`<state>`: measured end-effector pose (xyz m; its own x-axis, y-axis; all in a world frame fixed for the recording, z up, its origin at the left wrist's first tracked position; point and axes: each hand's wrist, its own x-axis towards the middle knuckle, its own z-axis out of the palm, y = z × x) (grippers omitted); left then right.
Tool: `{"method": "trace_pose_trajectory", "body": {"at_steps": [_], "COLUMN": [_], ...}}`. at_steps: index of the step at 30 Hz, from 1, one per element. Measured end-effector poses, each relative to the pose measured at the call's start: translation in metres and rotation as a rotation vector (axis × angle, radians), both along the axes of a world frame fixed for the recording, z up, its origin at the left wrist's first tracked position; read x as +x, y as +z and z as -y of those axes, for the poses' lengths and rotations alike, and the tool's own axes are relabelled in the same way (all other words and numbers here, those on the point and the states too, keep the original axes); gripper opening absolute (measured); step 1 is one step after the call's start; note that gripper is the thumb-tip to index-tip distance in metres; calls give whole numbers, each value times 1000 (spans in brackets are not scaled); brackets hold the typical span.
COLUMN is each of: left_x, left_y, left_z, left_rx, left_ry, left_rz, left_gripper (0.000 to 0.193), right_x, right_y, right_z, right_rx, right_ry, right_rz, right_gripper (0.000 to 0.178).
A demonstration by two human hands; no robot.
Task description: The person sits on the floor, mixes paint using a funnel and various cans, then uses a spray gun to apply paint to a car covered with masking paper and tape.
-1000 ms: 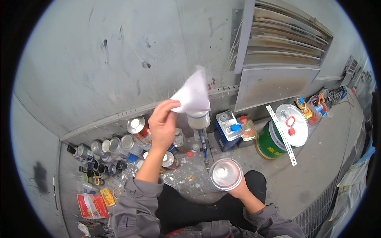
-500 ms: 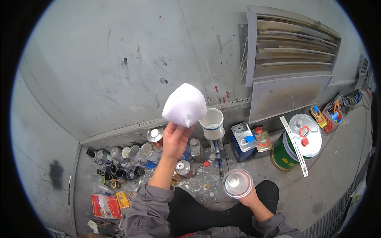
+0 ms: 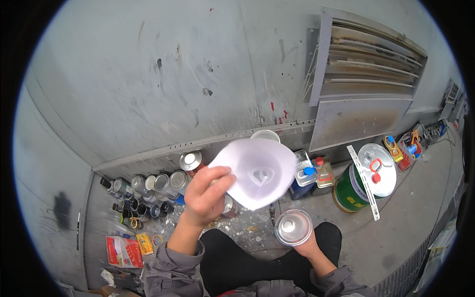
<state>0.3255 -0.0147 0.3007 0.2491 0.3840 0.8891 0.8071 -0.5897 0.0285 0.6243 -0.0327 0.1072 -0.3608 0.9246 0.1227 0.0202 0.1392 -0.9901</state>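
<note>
My left hand (image 3: 203, 198) pinches the edge of a white paper paint strainer (image 3: 235, 185). The cone's wide mouth faces me, and small mesh windows show at its bottom. Behind the strainer stands a white cup (image 3: 265, 134) with only its far rim showing. Part of a spray gun (image 3: 272, 210), on which the cup sits, shows below the strainer. Low over my lap, my right hand (image 3: 308, 246) is wrapped round a round container (image 3: 294, 227) with a shiny rim. Whether a clear lid covers its top I cannot tell.
Several paint cans (image 3: 162, 183) and dark cups (image 3: 143, 210) crowd the floor at left, near a red box (image 3: 123, 251). Right of the strainer stand a blue can (image 3: 301, 191), a gold can (image 3: 324, 173) and a green drum (image 3: 349, 193) with a perforated metal strip (image 3: 363, 183) across it.
My left hand has lowered the strainer and tipped it, so its inside now faces me and it covers most of the white cup. My right hand keeps its hold on the container.
</note>
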Motion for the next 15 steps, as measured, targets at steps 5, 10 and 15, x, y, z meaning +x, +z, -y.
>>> {"method": "trace_pose_trajectory", "body": {"at_steps": [5, 10, 15], "left_x": [0, -2, -3], "left_y": [14, 22, 21], "left_z": [19, 31, 35], "left_rx": [-32, -42, -174], "left_ry": [-46, -34, -51], "left_rz": [-159, -194, 29], "left_gripper": [36, 36, 31], "right_x": [-5, -9, -10], "right_y": [-6, -1, -7], "right_z": [6, 11, 11], "right_rx": [-35, -45, -48], "right_ry": [12, 45, 36], "right_rz": [-77, -2, -43], "right_gripper": [64, 64, 67]}}
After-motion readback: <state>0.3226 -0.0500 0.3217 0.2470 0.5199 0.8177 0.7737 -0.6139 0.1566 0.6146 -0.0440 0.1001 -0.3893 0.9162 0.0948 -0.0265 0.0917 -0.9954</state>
